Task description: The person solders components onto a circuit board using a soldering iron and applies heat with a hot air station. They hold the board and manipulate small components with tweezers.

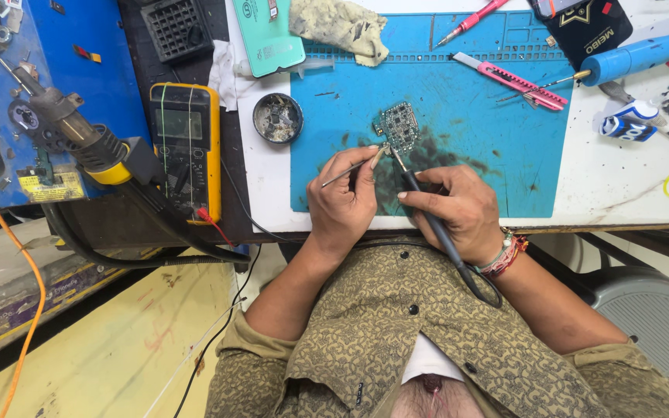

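Observation:
A small circuit board (pixel 398 125) lies on a blue work mat (pixel 505 155), on a dark scorched patch. My left hand (pixel 341 197) grips metal tweezers (pixel 352 169) whose tip touches the board's lower left edge. My right hand (pixel 456 209) holds a black soldering iron (pixel 420 200) like a pen, its tip at the board's bottom edge, right beside the tweezers' tip. The iron's cord runs back over my wrist toward my shirt.
A round metal tin (pixel 278 118), a yellow multimeter (pixel 186 147) and a hot-air tool (pixel 79 139) sit to the left. A pink utility knife (pixel 512 80), a blue tool (pixel 644 53), a rag (pixel 340 25) and a teal phone case (pixel 269 35) lie beyond the board.

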